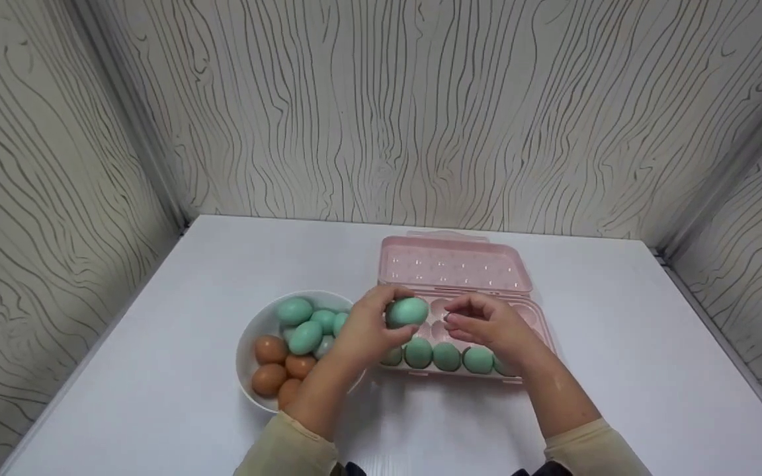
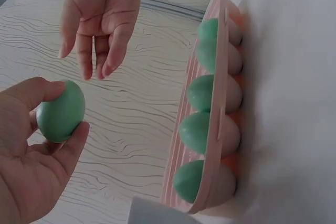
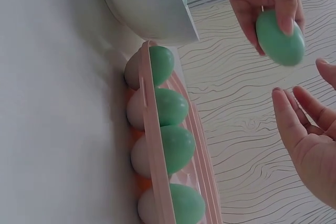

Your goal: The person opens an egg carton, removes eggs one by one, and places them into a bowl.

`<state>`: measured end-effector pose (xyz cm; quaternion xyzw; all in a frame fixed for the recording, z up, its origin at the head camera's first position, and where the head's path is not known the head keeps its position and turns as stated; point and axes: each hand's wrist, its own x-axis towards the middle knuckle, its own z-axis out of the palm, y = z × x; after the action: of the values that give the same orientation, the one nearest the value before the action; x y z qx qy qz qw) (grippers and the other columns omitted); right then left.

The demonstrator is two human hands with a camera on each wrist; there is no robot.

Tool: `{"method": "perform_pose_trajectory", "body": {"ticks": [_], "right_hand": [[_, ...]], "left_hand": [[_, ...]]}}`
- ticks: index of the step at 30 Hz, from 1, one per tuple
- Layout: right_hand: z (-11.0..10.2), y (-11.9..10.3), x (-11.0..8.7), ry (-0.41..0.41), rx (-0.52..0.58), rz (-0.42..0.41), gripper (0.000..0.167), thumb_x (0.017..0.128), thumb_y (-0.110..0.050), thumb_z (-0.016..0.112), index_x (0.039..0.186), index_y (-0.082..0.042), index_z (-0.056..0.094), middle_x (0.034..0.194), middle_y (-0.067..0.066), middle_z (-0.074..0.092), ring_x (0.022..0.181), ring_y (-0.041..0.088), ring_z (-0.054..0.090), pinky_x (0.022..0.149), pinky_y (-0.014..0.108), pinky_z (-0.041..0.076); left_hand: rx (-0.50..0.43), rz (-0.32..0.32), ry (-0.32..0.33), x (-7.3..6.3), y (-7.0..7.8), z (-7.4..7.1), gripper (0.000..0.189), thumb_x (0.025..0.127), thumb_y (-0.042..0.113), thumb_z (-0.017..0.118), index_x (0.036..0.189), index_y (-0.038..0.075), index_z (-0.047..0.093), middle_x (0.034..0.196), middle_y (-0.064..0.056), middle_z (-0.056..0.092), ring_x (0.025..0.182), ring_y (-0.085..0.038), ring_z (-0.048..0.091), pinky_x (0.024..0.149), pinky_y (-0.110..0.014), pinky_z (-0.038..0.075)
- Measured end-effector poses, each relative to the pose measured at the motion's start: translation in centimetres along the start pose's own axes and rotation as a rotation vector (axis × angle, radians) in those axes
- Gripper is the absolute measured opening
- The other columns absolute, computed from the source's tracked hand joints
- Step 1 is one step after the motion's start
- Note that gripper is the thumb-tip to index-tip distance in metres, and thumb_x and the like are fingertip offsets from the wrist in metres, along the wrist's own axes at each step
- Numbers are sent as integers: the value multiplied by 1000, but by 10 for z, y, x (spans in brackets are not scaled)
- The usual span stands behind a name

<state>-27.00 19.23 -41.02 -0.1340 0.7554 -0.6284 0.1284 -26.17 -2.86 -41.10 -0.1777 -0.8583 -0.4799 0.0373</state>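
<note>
My left hand pinches a green egg between thumb and fingers, above the pink egg carton. In the left wrist view the held egg is clear of the carton. Just to its right, my right hand has its fingers extended toward the egg, with nothing in it; the right wrist view shows a gap between that hand and the egg. Several green eggs stand in the carton's near row. Bare cups show behind them.
At the left stands a white bowl of green eggs and brown eggs, partly behind the left forearm. The carton's pink lid lies folded back on the white table. Wood-grain patterned panels enclose the table's back and sides.
</note>
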Motion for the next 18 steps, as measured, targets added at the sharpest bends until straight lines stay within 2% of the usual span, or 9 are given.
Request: {"method": "perform_pose_trajectory", "body": {"ticks": [3, 6, 10, 12, 18], "right_hand": [[-1, 0, 0, 7, 11, 20, 41, 83, -23, 67, 112, 3, 54, 109, 20, 55, 96, 22, 61, 83, 31, 50], [-3, 1, -1, 6, 6, 18, 40, 85, -23, 65, 112, 4, 53, 108, 17, 57, 96, 22, 61, 83, 31, 50], [-5, 2, -1, 16, -14, 26, 38, 86, -25, 64, 111, 3, 54, 105, 13, 58, 96, 22, 61, 83, 31, 50], [-6, 3, -1, 14, -17, 23, 39, 86, -25, 63, 111, 3, 53, 105, 13, 58, 96, 23, 60, 84, 31, 50], [-7, 4, -1, -5, -15, 2, 36, 89, -23, 60, 109, 6, 53, 101, 12, 58, 92, 23, 59, 84, 33, 50]], "left_hand": [[-46, -78, 15, 0, -3, -17, 38, 79, 17, 70, 113, 21, 54, 112, 3, 54, 101, -15, 51, 91, -36, 43], [-42, -130, 34, 0, -7, -34, 37, 80, 16, 69, 113, 20, 53, 114, 1, 54, 103, -17, 51, 92, -37, 43], [33, -172, 76, 2, -16, -56, 39, 80, 14, 68, 115, 16, 53, 115, -3, 55, 104, -19, 51, 91, -40, 43], [54, -220, 91, 2, -19, -67, 40, 80, 13, 67, 117, 16, 53, 116, -4, 54, 105, -20, 51, 91, -41, 43], [149, -321, 83, 4, -31, -94, 43, 81, 15, 66, 122, 15, 53, 119, -7, 51, 108, -24, 51, 89, -43, 44]]}}
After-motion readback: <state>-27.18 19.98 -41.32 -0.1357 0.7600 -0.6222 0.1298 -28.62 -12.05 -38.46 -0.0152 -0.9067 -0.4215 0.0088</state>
